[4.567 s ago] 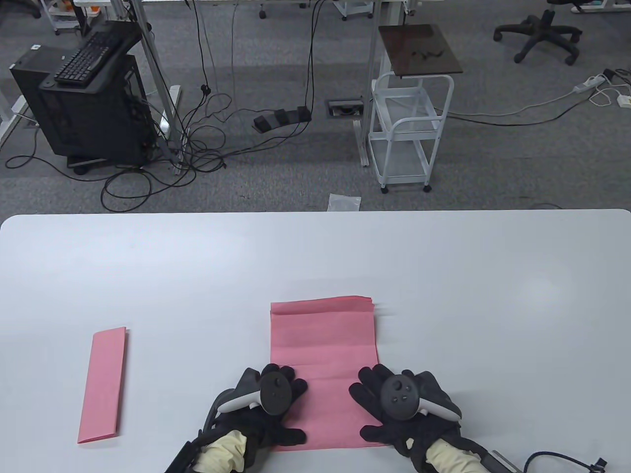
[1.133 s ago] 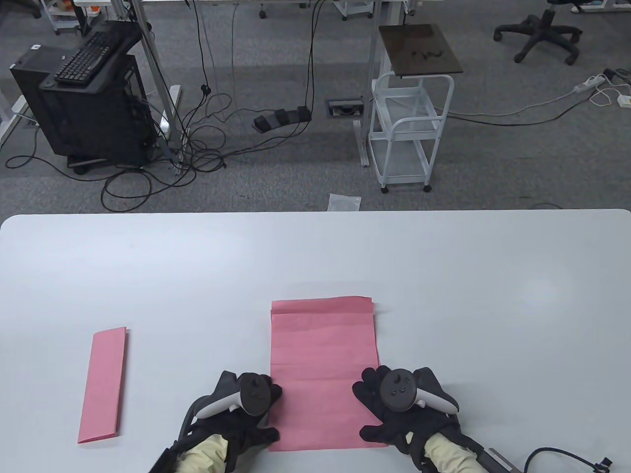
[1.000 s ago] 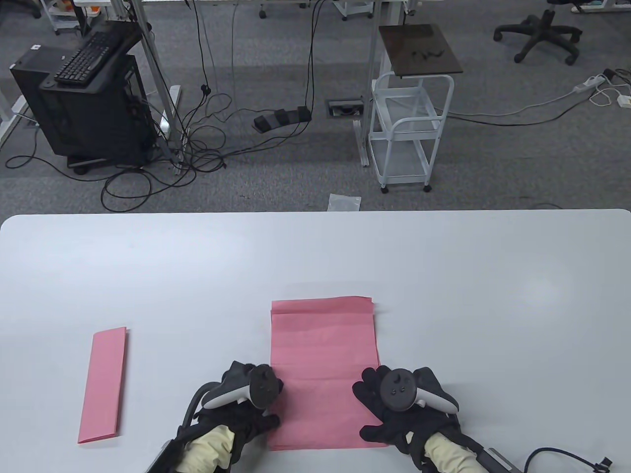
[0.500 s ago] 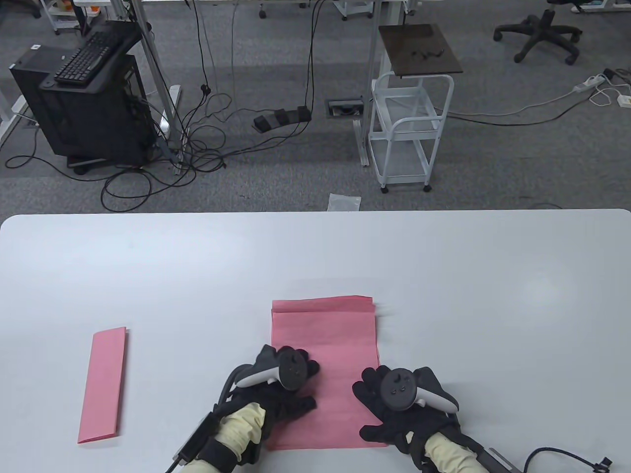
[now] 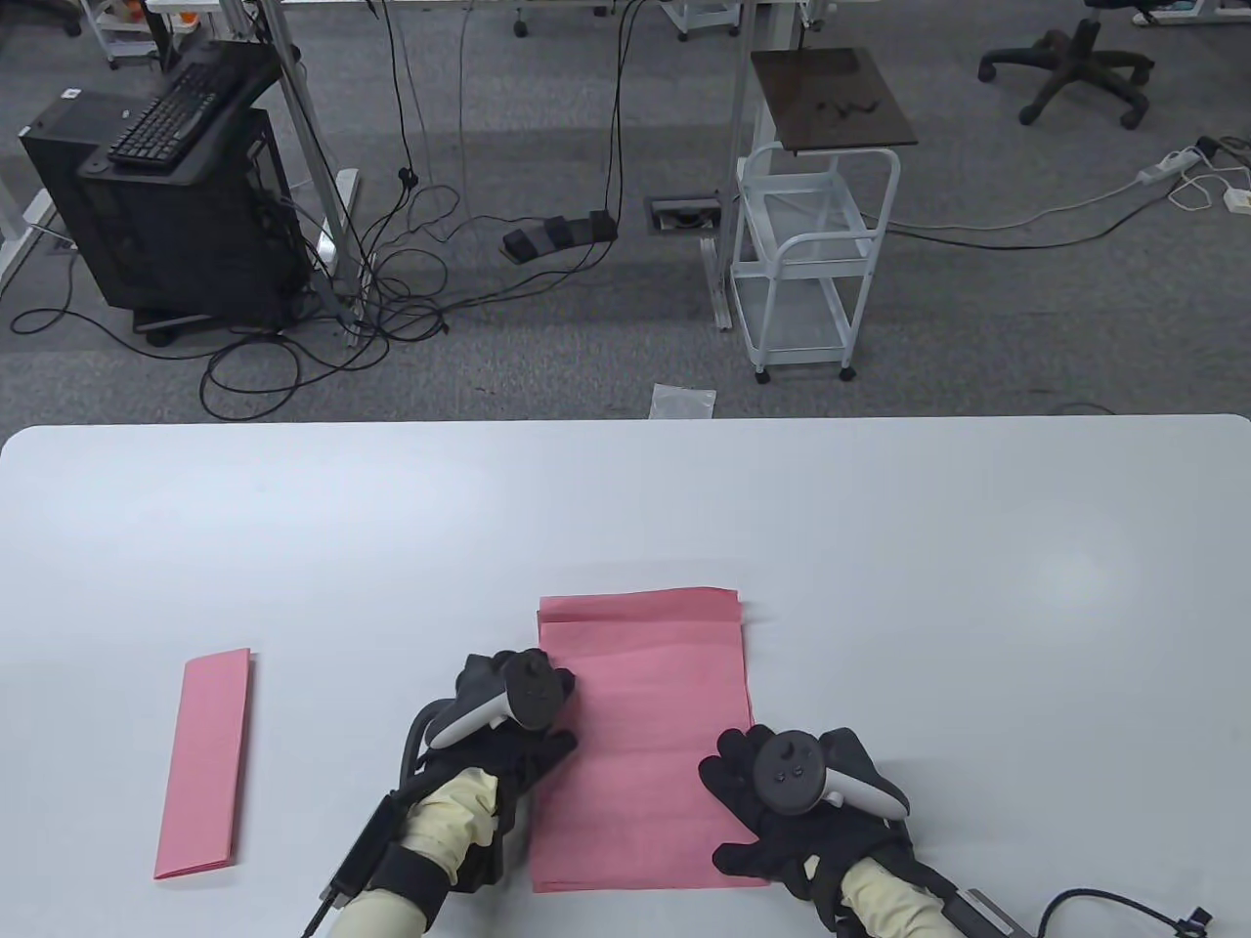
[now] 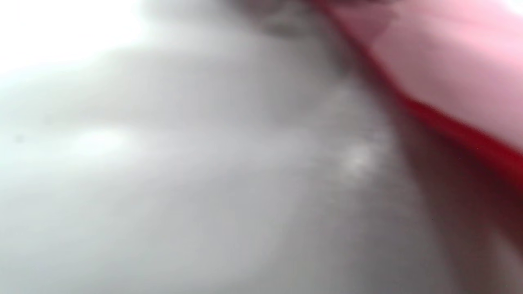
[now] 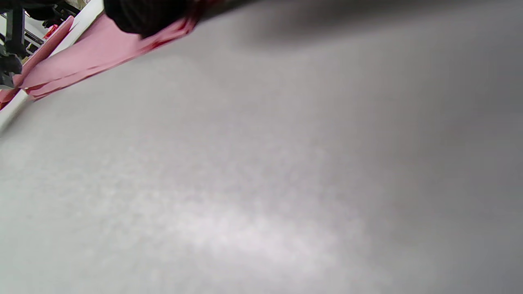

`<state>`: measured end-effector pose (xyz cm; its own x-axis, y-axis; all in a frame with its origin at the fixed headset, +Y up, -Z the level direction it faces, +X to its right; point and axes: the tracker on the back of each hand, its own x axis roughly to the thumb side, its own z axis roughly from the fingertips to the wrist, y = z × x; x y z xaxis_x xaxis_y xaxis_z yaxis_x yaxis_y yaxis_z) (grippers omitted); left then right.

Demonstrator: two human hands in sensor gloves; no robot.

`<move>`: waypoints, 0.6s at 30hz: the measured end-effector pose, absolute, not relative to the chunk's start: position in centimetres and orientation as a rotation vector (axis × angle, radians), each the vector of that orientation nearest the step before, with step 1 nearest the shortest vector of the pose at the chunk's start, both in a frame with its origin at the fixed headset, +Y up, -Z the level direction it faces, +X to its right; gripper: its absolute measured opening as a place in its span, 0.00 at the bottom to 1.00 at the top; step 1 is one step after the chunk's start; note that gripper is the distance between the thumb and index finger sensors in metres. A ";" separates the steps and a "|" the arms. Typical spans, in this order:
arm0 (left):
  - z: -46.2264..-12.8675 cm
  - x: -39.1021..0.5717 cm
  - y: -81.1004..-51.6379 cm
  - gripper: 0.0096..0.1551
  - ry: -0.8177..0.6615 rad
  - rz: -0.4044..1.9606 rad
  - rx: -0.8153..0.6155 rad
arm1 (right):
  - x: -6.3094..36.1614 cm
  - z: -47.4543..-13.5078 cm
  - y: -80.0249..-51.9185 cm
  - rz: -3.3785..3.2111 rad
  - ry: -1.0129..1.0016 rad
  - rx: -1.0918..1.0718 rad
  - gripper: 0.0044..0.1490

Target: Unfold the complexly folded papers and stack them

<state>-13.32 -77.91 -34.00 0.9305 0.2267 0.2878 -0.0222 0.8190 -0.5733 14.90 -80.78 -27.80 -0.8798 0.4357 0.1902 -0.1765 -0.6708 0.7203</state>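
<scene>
A stack of unfolded pink paper sheets lies flat near the front middle of the smooth white table. It is a tall rectangle, matte and thin, with faint horizontal crease lines and slightly offset edges at its far end. The right hand, in a black fabric glove, rests on the stack's near right corner with fingers spread flat, its tip showing dark over the pink edge in the right wrist view. The left hand sits at the stack's left edge about halfway up, overlapping the edge; whether its fingers are flat or curled cannot be told, and the left wrist view is only a blur of pink paper on pale tabletop. Well apart at the near left lies a narrow folded pink paper strip, long and slim.
</scene>
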 end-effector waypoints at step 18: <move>-42.3 -9.4 -79.8 0.41 -0.256 0.093 -0.684 | 15.0 -27.8 -80.9 2.545 1.049 0.501 0.50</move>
